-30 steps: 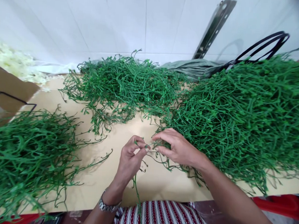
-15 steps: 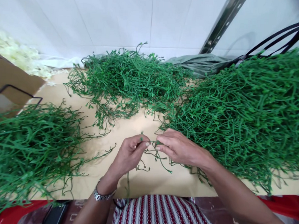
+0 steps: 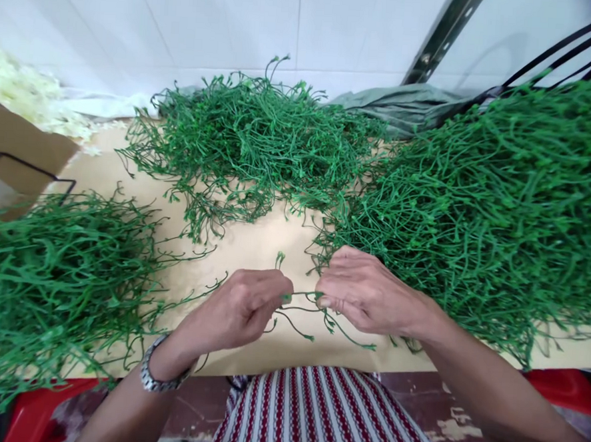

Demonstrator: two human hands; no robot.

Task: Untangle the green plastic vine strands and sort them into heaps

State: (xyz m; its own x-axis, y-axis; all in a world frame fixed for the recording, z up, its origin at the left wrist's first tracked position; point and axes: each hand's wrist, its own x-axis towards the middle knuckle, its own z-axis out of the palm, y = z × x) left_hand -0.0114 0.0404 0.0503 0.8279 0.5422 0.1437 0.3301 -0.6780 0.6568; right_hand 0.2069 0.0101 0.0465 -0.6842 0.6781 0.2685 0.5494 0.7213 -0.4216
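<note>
My left hand (image 3: 245,308), with a metal watch on its wrist, is closed in a pinch on a thin green artificial stem (image 3: 302,293). The stem stretches across a short gap to my right hand (image 3: 364,292), whose fingers pinch its other end. Small branching tips dangle below both hands, over the tabletop (image 3: 253,252). Just beyond my right hand spreads a large heap of green stems (image 3: 480,225). Left of my left hand lies another pile of green stems (image 3: 66,274). The fingertips hide exactly where the stem is gripped.
A third green pile (image 3: 261,132) lies at the back against the white wall. A cardboard box (image 3: 24,144) and pale flowers (image 3: 23,91) are at the left. Grey-green cloth (image 3: 407,108) and black straps (image 3: 576,45) lie at the back right. A red stool (image 3: 38,409) stands below the table edge.
My hands have moved apart, and the stem between them now runs straight and longer. My left hand has turned, its knuckles now facing up. The view has shifted slightly.
</note>
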